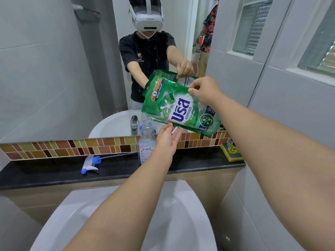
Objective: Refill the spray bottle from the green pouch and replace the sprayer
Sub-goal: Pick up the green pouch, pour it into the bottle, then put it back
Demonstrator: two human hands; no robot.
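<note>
The green pouch (178, 108) is tilted with its lower left corner over the open neck of the clear spray bottle (146, 142), and clear liquid runs from that corner into the neck. The bottle stands upright on the black ledge (45, 173) below the mirror. My right hand (204, 91) pinches the pouch's upper right edge. My left hand (167, 138) supports the pouch from underneath with straight fingers, just right of the bottle. The white and blue sprayer (90, 163) lies on its side on the ledge at the left, its thin tube pointing toward the bottle.
A white basin (172, 214) sits below the ledge. A yellow and green sponge (232, 153) lies at the ledge's right end. A tile strip and a mirror rise behind the ledge; the mirror shows a tap (134, 124) and a second person at the doorway.
</note>
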